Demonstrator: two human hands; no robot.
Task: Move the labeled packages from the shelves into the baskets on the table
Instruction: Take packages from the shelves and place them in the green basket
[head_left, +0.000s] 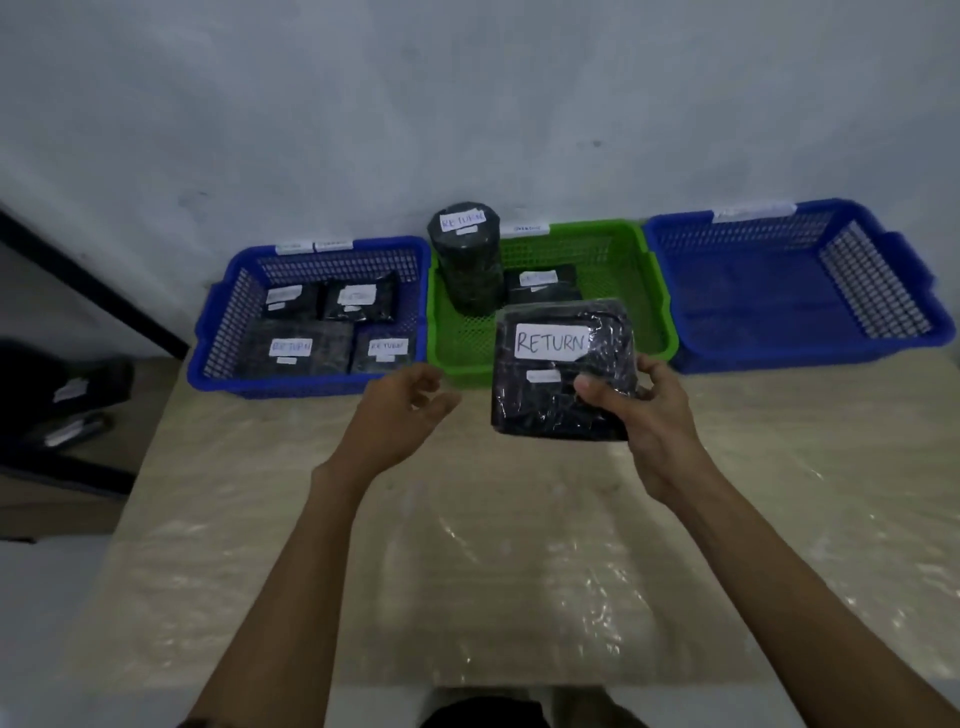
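Right hand (641, 415) grips package (558, 371); green basket (657, 332) behind.

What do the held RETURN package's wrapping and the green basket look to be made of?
RETURN package, held by the right hand: likely glossy black plastic film, crinkled with glints, with a paper label. Green basket: moulded plastic, judging by its perforated lattice walls and uniform colour.

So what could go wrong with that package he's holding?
1. Only the right hand grips the package, by one corner; the left hand is open and off it, so it might slip.
2. It reads RETURN, yet it hovers over the green basket; the other RETURN packs lie in the left blue basket, so it may land in the wrong one.
3. The tall roll stands upright nearby and could get knocked over.
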